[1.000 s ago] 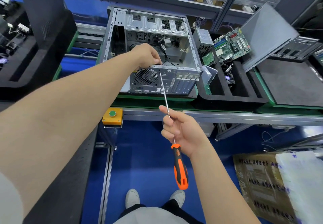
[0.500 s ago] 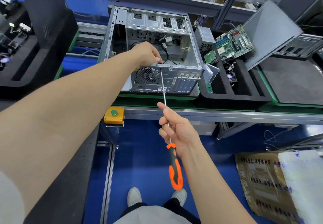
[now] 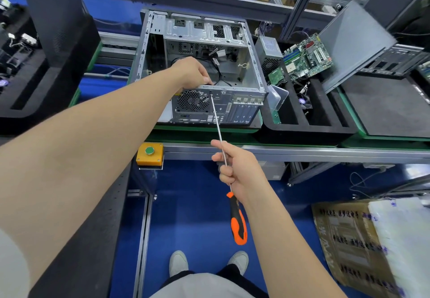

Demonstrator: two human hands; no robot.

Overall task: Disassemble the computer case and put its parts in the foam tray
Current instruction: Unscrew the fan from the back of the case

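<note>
left hand (image 3: 192,72) fingertips hidden, cardboard (image 3: 349,246) blurred

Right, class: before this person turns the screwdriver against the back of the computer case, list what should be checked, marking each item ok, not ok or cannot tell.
1. Screwdriver tip touches the case on its back panel, beside the fan grille: ok.
2. Tip seated in a screw head: cannot tell, too small.
3. Left hand holds the case's upper back edge: ok.
4. Right hand on the orange handle: not ok; it grips the metal above it.
5. Foam tray has an open slot nearby: ok, seemingly.
</note>
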